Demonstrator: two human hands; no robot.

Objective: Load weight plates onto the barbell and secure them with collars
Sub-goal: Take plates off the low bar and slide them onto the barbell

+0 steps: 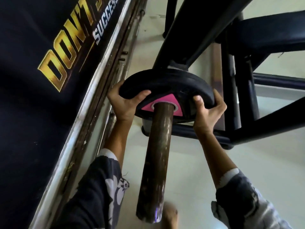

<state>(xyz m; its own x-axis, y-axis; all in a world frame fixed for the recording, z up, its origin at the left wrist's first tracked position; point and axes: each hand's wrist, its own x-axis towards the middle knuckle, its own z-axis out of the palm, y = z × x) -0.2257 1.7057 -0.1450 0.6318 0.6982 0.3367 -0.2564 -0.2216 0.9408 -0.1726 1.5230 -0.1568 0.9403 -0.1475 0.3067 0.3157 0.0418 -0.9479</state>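
Counting it up: one weight plate (165, 83), one barbell sleeve (158, 154), two hands, and that's all the task gear that's showing. The plate is black with a pink triangle label around its hole, and it's sitting threaded on the rusty brown sleeve, well up toward the far end, tilted so its near face is pointing down at the camera.

The left hand (125, 103) is gripping the plate's left rim and the right hand (208, 111) is gripping the right rim. Each thumb is pressing on the near face, with the left thumb (143, 94) just beside the pink label. The rest of the fingers are curling around behind the plate, so they're mostly hidden. The rim is sitting between thumb and fingers on both sides.

The bar past the plate is hidden too. On the left a dark banner (66, 55) is getting cropped, reading "DON'T S…" and "SUCCESS". On the far right a black rack frame (198, 30) and a bench pad (272, 33) are running out of the shot. There's a blurry tan shape by the sleeve's near end that's too smeared to identify. Both forearms are coming out of dark patterned sleeves.
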